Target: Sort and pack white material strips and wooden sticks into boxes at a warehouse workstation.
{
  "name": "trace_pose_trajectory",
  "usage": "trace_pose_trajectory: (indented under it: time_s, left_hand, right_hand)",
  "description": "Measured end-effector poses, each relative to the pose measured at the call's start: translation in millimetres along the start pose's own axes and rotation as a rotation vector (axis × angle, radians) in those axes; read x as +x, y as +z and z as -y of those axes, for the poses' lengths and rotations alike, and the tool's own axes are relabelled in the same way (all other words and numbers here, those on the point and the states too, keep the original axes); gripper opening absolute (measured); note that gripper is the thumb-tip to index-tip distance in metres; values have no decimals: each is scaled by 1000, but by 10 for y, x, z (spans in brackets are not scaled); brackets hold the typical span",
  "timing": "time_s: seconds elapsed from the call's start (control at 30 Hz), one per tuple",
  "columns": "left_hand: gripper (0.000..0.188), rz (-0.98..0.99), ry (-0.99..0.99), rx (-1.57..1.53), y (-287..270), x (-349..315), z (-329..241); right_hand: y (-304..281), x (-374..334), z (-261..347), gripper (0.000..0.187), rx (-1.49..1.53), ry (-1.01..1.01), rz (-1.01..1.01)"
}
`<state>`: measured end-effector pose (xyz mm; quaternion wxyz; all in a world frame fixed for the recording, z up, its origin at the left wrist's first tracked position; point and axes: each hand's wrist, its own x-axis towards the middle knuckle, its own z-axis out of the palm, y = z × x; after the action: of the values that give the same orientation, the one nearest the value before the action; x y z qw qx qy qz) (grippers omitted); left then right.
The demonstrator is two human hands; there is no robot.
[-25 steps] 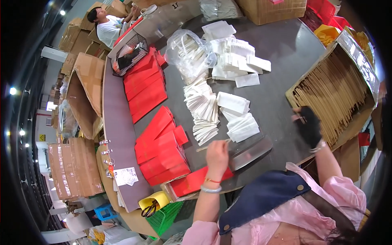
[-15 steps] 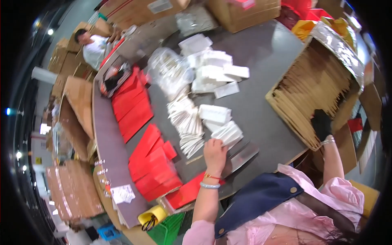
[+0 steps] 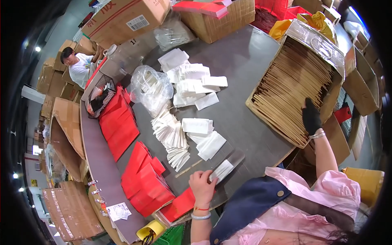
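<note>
My left hand (image 3: 201, 184) rests on the near table edge, its fingers closed on a small white paper packet (image 3: 222, 170) that lies on a shiny flat strip (image 3: 234, 158). My right hand (image 3: 311, 116), in a black glove, reaches into an open cardboard box (image 3: 339, 61) packed with upright brown sheets (image 3: 286, 87) and grips their edges. White packets (image 3: 210, 145) lie in loose stacks just beyond my left hand, and a thin wooden stick (image 3: 188, 168) lies beside it.
Red paper bags (image 3: 143, 179) are stacked along the table's left side. A clear plastic bag of white packets (image 3: 150, 87) and more white piles (image 3: 192, 81) sit mid-table. Cardboard boxes (image 3: 122, 16) ring the table. Another person (image 3: 77, 65) works at the far left.
My left hand dropped the stick, drew a white packet back to the near edge and now holds it there. My right hand moved deeper into the box of brown sheets.
</note>
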<state>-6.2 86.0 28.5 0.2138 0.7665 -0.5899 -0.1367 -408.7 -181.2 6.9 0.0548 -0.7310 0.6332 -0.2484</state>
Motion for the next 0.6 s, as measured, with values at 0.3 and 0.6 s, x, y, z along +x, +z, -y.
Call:
trace_pose_trajectory:
  time_s: [0.3, 0.6]
  left_hand:
    - [43, -163, -98, -36, -1, -271, 67]
    - [65, -40, -89, 13, -96, -481, 124]
  right_hand:
    - [510, -734, 1702, 14, 1031, -225, 280]
    - [470, -596, 1700, 30, 229, -718, 887]
